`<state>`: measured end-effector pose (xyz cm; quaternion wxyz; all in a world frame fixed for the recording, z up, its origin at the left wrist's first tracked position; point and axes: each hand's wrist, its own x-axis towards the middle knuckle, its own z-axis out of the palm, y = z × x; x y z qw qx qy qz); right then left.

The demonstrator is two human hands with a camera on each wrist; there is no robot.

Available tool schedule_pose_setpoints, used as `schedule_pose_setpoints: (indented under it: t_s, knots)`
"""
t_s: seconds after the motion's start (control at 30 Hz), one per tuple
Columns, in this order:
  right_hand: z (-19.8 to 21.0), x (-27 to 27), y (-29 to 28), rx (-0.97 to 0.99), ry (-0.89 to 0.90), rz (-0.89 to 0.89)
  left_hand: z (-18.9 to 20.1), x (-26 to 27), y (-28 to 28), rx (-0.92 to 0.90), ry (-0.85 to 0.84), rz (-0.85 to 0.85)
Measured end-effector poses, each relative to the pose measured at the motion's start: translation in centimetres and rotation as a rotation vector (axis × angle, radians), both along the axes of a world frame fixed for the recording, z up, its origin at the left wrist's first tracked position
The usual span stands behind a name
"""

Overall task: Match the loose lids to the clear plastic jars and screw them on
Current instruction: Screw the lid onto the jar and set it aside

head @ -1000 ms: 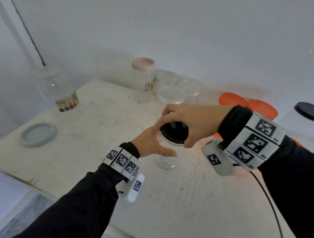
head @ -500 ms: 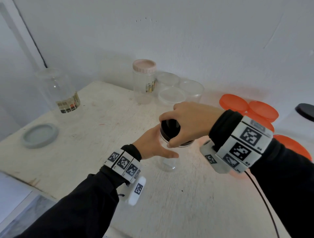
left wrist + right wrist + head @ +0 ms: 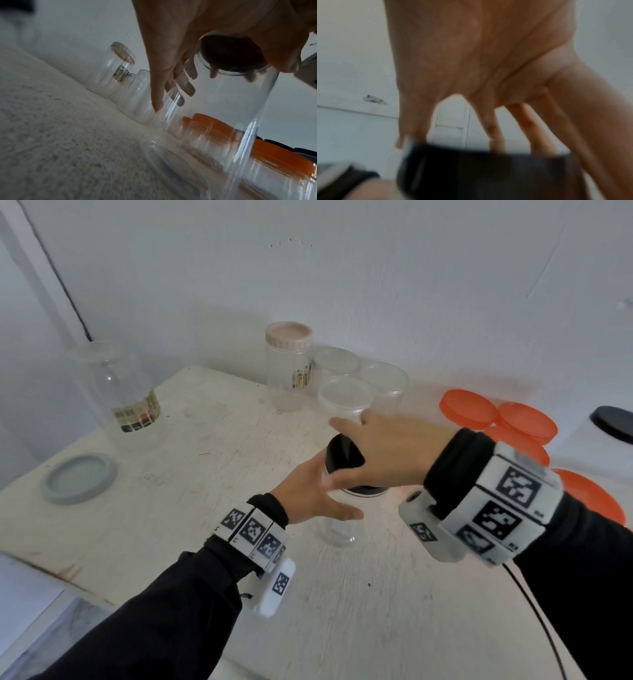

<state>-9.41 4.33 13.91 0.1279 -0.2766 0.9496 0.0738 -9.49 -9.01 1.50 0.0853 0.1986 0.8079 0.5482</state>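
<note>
Gripping: right hand (image 3: 387, 453) is clamping lid (image 3: 342, 455); left hand (image 3: 308, 494) is clasping jar (image 3: 337, 530).
Risk: lid is possibly cross-threading if tilted.

Worn white table (image 3: 144, 508) — white wall (image 3: 376, 285)

A black lid (image 3: 344, 455) is showing under the fingers (image 3: 346, 424) of the right hand (image 3: 387, 453), topping a clear jar (image 3: 339, 529). Beyond the fingertips, a pale pink lid (image 3: 289, 334) is sitting on a see-through jar (image 3: 286, 378) bearing a multicoloured label, and to their right orange lids (image 3: 468, 409) are glowing. Off to their left a grey lid (image 3: 79, 478) is lying on the whitish table (image 3: 171, 491).
</note>
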Motion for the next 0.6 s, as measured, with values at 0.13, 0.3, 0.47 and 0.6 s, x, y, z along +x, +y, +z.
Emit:
schedule_pose_setpoints:
  t_s: [0.13,0.3,0.47,0.6]
  knots:
    - [1.8,-0.1,0.5,0.047,-0.183,0.206,0.1,-0.1,-0.1,-0.067,0.035,-0.001]
    - [1.4,-0.4,0.2,-0.021,-0.062,0.167,-0.2,0.1,0.0,-0.021,0.039,0.036]
    - [-0.1,0.3,0.1,-0.107,0.108,0.045,-0.3,0.2,0.0,0.031,0.018,0.041]
    - [-0.8,0.7,-0.5,-0.103,0.255,-0.013,-0.5,0.4,-0.1,0.067,-0.006,0.042]
